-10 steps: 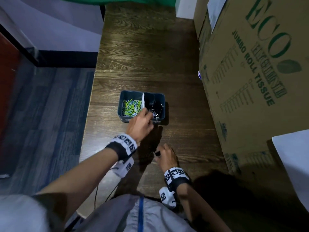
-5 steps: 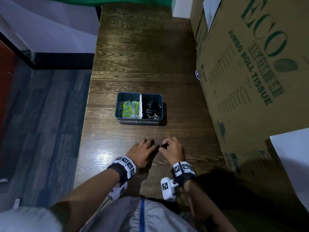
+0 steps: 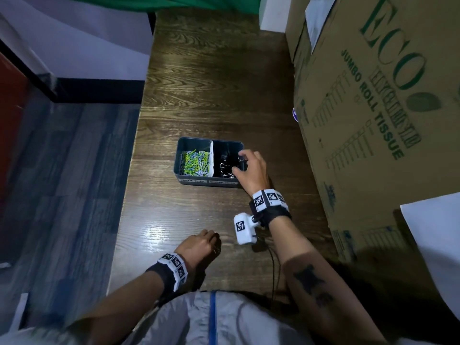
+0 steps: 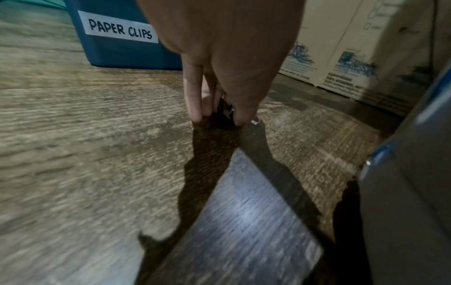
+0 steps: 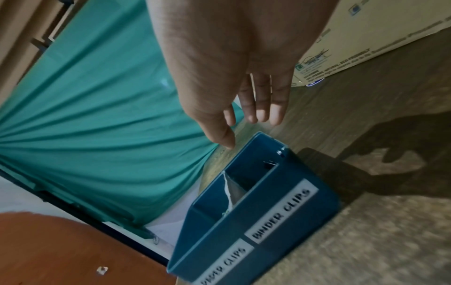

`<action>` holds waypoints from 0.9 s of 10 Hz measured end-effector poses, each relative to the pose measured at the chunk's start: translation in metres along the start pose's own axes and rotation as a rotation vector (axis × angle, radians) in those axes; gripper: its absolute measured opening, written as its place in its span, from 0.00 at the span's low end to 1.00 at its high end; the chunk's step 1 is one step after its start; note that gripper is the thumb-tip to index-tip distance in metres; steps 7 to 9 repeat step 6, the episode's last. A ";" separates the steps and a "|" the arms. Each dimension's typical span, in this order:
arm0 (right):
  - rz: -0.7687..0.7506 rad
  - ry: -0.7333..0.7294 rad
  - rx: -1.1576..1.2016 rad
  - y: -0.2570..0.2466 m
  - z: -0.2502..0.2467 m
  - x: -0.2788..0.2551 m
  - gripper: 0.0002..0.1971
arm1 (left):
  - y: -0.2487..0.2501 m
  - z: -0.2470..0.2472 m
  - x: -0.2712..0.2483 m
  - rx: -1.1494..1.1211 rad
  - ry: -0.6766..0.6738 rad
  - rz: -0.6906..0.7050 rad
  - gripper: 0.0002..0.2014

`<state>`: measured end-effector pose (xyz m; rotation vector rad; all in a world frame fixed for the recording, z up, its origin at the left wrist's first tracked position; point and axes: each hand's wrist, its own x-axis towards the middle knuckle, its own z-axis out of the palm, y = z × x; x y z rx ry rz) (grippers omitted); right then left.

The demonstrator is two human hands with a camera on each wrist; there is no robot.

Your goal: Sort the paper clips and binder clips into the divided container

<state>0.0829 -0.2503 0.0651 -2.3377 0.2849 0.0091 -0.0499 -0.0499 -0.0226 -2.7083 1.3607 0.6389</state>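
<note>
The right hand [image 3: 251, 170] hung released over the binder-clip side of the blue divided plastic container [image 3: 183, 155]. The left hand [image 4: 219, 92] pinched a small black binder clip [image 4: 225, 112] on the dark wooden worktop [image 3: 211, 95]; a loose pinch risked dropping it.

- The right hand [image 3: 251, 170] is stretched forward with the forearm extended, palm down.
- In the right wrist view its fingers [image 5: 262, 100] hang nearly straight and a little spread, the thumb apart to one side, and nothing sits between them.
- The left hand [image 3: 199, 245] is drawn in near the body, wrist bent and knuckles up.
- In the left wrist view its fingers [image 4: 192, 92] point straight down, bunched against the thumb, pinching something small and dark at the tips.
- Both wrists wear bands with square black-and-white markers.
</note>
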 end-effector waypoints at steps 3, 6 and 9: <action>0.054 -0.136 -0.230 0.087 0.015 -0.135 0.17 | -0.017 -0.049 -0.004 -0.404 0.100 -0.393 0.09; 0.312 -0.611 -0.466 0.131 0.004 -0.223 0.10 | -0.068 -0.187 0.056 -0.507 0.645 -0.478 0.09; 0.312 -0.611 -0.466 0.131 0.004 -0.223 0.10 | -0.068 -0.187 0.056 -0.507 0.645 -0.478 0.09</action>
